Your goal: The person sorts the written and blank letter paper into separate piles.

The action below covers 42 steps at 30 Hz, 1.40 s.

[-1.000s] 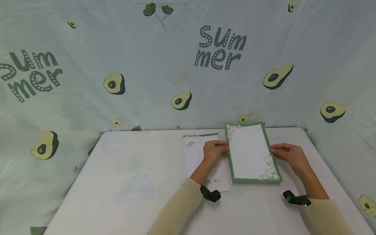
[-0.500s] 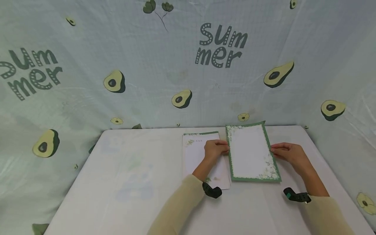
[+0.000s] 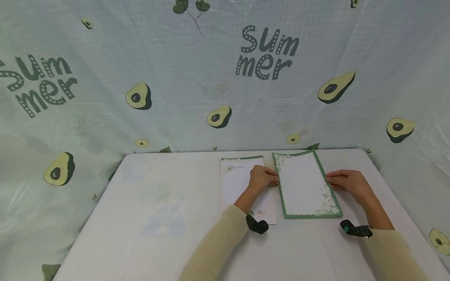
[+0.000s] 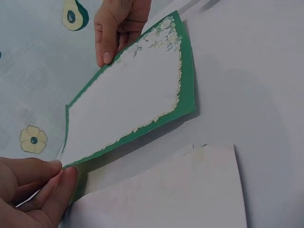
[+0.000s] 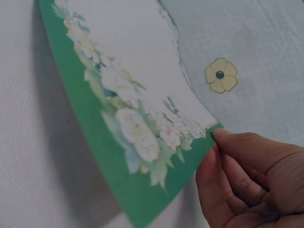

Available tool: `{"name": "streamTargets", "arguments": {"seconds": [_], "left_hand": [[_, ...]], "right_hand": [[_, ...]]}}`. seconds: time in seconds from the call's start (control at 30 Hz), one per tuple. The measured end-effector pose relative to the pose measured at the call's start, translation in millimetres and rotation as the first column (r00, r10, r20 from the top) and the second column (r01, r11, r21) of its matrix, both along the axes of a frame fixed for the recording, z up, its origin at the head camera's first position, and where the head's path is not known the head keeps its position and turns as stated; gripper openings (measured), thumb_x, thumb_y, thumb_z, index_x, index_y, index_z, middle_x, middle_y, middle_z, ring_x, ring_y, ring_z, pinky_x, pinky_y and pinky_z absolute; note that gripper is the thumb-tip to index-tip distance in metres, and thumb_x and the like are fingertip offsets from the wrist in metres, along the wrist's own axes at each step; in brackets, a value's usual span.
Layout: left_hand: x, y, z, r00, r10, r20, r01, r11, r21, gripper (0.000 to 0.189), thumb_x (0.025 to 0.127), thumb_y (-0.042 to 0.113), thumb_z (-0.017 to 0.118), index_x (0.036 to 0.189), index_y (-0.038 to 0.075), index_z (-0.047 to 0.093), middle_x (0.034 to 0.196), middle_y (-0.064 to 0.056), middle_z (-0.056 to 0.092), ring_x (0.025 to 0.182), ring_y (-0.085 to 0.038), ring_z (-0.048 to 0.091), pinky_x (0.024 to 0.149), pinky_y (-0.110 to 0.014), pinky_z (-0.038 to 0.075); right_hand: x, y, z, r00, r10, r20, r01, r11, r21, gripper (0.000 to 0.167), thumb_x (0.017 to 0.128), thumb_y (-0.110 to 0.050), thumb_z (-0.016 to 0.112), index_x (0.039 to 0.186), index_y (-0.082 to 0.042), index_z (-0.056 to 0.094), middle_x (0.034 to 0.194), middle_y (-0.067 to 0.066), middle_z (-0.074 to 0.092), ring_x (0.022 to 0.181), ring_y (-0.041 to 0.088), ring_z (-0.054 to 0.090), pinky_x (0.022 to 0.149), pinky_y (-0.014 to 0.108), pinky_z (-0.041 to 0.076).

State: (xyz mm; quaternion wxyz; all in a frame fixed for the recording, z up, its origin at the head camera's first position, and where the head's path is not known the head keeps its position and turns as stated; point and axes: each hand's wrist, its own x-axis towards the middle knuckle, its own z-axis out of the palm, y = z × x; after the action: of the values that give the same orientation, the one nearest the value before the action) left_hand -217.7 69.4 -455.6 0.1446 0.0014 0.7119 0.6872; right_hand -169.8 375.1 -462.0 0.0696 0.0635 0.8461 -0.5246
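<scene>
Both hands hold a sheet of paper (image 3: 305,185) with a green border and white flowers printed in its corners. My left hand (image 3: 262,177) pinches its left edge between thumb and fingers. At the opposite edge, my right hand (image 3: 349,184) pinches the paper too, thumb on top, as the right wrist view shows. The sheet bends slightly and casts a shadow on the table below it, seen in the left wrist view. Under my left hand and forearm lies a stack of white sheets (image 3: 233,187) with a green top edge and small printed flowers, partly hidden.
The white table (image 3: 158,234) reaches back to a pale cloth backdrop (image 3: 175,78) printed with avocados, flowers and lettering. A black band with a small device (image 3: 257,225) sits on the left wrist, and a similar device (image 3: 356,229) on the right.
The bordered sheet has come down a little and shifted slightly right, with both hands still pinching its edges. The stack of white sheets stays on the table; the head view has tilted slightly.
</scene>
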Motion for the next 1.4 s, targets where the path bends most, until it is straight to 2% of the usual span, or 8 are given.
{"name": "streamTargets", "arguments": {"seconds": [0.23, 0.37, 0.5, 0.63, 0.73, 1.07, 1.23, 1.4], "left_hand": [[0.3, -0.7, -0.9, 0.999, -0.019, 0.035, 0.019, 1.0, 0.011, 0.016, 0.086, -0.016, 0.07, 0.102, -0.017, 0.072, 0.095, -0.023, 0.073, 0.089, -0.035, 0.075, 0.076, -0.034, 0.064], [1.3, -0.1, -0.3, 1.0, -0.028, 0.004, 0.028, 0.999, -0.023, 0.016, 0.086, -0.015, 0.071, 0.101, -0.016, 0.072, 0.093, -0.021, 0.074, 0.086, -0.032, 0.076, 0.074, -0.032, 0.064], [1.9, -5.1, 3.5, 0.997, -0.029, -0.078, 0.021, 0.994, -0.108, 0.012, 0.089, -0.008, 0.072, 0.1, -0.012, 0.074, 0.089, -0.016, 0.075, 0.082, -0.028, 0.076, 0.07, -0.028, 0.063], [1.0, -18.4, 9.5, 0.984, -0.05, -0.169, 0.028, 0.991, -0.128, 0.014, 0.092, -0.006, 0.07, 0.104, -0.013, 0.073, 0.092, -0.017, 0.074, 0.086, -0.033, 0.075, 0.072, -0.029, 0.063], [0.9, -32.3, 15.9, 0.971, -0.072, -0.23, 0.039, 0.988, -0.147, 0.016, 0.093, -0.006, 0.068, 0.107, -0.014, 0.071, 0.095, -0.02, 0.074, 0.088, -0.035, 0.074, 0.072, -0.028, 0.063], [5.1, -93.8, 31.5, 0.922, -0.121, -0.369, -0.007, 0.945, -0.327, 0.018, 0.094, 0.0, 0.071, 0.11, -0.006, 0.073, 0.103, -0.017, 0.075, 0.091, -0.029, 0.074, 0.074, -0.027, 0.063], [7.9, -126.6, 27.4, 0.881, -0.154, -0.448, -0.044, 0.915, -0.401, 0.018, 0.093, 0.001, 0.072, 0.111, -0.003, 0.074, 0.106, -0.012, 0.076, 0.095, -0.025, 0.073, 0.081, -0.031, 0.062], [16.7, -148.9, 22.5, 0.874, -0.207, -0.439, -0.032, 0.878, -0.477, 0.021, 0.094, 0.001, 0.072, 0.115, -0.002, 0.073, 0.109, -0.012, 0.075, 0.099, -0.026, 0.072, 0.088, -0.036, 0.061]], "right_hand": [[0.3, -2.3, -0.8, 1.0, -0.003, -0.017, 0.004, 0.998, 0.062, 0.05, 0.099, -0.023, 0.07, 0.128, 0.016, 0.059, 0.107, 0.007, 0.072, 0.083, -0.005, 0.067, 0.074, 0.019, 0.06], [2.6, -0.8, 1.5, 1.0, 0.002, 0.007, -0.002, 0.992, 0.122, 0.051, 0.1, -0.026, 0.069, 0.129, 0.015, 0.059, 0.114, 0.018, 0.07, 0.083, -0.002, 0.068, 0.074, 0.019, 0.06], [7.6, -2.6, 7.1, 0.999, 0.025, 0.025, -0.03, 0.973, 0.227, 0.052, 0.102, -0.029, 0.065, 0.13, 0.013, 0.058, 0.121, 0.029, 0.065, 0.093, 0.016, 0.071, 0.077, 0.026, 0.061], [13.8, -12.4, 15.8, 0.998, 0.062, -0.012, -0.053, 0.93, 0.364, 0.047, 0.104, -0.031, 0.061, 0.13, 0.009, 0.06, 0.129, 0.033, 0.059, 0.108, 0.041, 0.065, 0.084, 0.045, 0.06], [16.6, -25.5, 22.2, 0.993, 0.106, -0.058, -0.071, 0.902, 0.426, 0.043, 0.104, -0.03, 0.061, 0.127, 0.006, 0.063, 0.128, 0.031, 0.061, 0.115, 0.049, 0.059, 0.087, 0.056, 0.057], [16.5, -77.2, 27.0, 0.966, 0.22, -0.133, -0.147, 0.897, 0.416, 0.03, 0.1, -0.025, 0.067, 0.12, -0.001, 0.07, 0.11, 0.016, 0.073, 0.106, 0.036, 0.065, 0.088, 0.052, 0.056], [13.5, -97.9, 22.0, 0.957, 0.256, -0.137, -0.192, 0.912, 0.361, 0.03, 0.101, -0.025, 0.067, 0.121, -0.003, 0.071, 0.11, 0.011, 0.074, 0.098, 0.026, 0.067, 0.081, 0.038, 0.057], [8.4, -118.9, 19.9, 0.946, 0.297, -0.127, -0.256, 0.929, 0.267, 0.03, 0.101, -0.022, 0.066, 0.122, 0.0, 0.069, 0.109, 0.014, 0.074, 0.09, 0.023, 0.07, 0.078, 0.036, 0.06]]}}
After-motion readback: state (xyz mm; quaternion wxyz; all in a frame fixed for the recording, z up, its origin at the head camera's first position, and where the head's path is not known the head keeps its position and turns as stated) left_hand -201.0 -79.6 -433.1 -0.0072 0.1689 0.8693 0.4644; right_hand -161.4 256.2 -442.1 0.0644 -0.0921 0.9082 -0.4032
